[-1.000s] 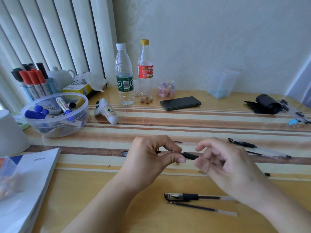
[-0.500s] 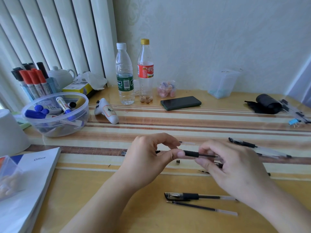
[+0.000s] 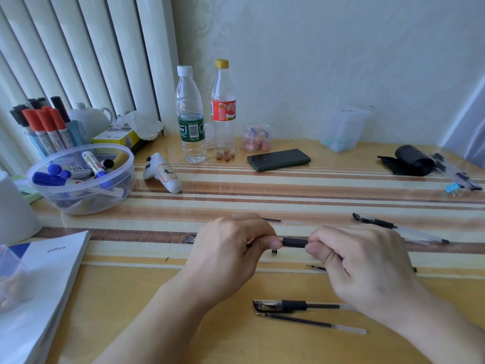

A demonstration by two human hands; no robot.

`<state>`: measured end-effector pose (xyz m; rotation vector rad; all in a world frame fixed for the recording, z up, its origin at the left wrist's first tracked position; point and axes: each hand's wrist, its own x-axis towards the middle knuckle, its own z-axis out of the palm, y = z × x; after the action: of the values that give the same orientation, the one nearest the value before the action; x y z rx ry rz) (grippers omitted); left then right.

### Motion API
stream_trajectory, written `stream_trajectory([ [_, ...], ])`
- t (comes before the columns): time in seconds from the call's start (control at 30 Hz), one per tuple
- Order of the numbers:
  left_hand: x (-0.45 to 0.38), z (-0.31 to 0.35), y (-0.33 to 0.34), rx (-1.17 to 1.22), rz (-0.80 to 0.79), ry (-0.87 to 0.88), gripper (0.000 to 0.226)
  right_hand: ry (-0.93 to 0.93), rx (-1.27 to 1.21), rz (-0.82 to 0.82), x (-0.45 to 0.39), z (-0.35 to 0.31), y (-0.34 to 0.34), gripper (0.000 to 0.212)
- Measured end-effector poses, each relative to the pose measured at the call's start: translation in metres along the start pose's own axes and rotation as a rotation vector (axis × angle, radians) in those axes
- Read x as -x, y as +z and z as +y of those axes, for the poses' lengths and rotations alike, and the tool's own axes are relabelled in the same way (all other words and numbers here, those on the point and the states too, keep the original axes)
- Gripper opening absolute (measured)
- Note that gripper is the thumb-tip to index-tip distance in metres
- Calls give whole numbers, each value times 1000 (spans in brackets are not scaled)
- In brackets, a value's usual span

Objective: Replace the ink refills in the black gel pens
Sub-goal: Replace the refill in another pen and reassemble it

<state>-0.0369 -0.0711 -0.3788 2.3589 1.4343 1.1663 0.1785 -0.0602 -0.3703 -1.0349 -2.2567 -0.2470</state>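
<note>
Both hands grip one black gel pen [image 3: 294,242] above the striped table, and only its black grip section shows between them. My left hand [image 3: 231,248] pinches the pen's left end. My right hand [image 3: 359,261] closes around the barrel on the right. A capped black gel pen [image 3: 296,305] lies near the front edge, with a loose refill [image 3: 309,322] just below it. Another capped pen [image 3: 393,227] lies to the right. A second refill [image 3: 280,220] rests beyond my left hand. A small black part [image 3: 274,251] lies under the held pen.
A clear bowl of markers [image 3: 78,177] stands at left, with a stack of Office books [image 3: 39,290] in front of it. Two bottles [image 3: 204,114], a phone [image 3: 278,159], a white remote-like item [image 3: 162,173] and a black roll [image 3: 409,160] sit further back.
My right hand has slid left along the pen and closed over the barrel, so both hands are now closer together. The pen stays level between them.
</note>
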Motion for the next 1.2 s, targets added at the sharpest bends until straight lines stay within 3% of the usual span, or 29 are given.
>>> stream_trajectory([
  [0.1,-1,4,-4,58,8,-22,24,21,-46,-19,1,0,2,36],
  [0.27,-2,-2,-9,304,-71,-232,25,88,-127,7,-1,6,1,28],
  [0.43,-1,-9,-6,196,-159,-233,43,152,-145,18,-1,14,0,11],
  [0.57,-3,-12,-3,251,-143,-291,28,139,-121,-21,-2,11,0,13],
  [0.97,-3,-9,-2,249,-115,-256,15,158,-112,-59,0,13,0,11],
  [1.2,-2,-4,3,173,-123,-111,17,57,-116,-26,1,5,5,12],
])
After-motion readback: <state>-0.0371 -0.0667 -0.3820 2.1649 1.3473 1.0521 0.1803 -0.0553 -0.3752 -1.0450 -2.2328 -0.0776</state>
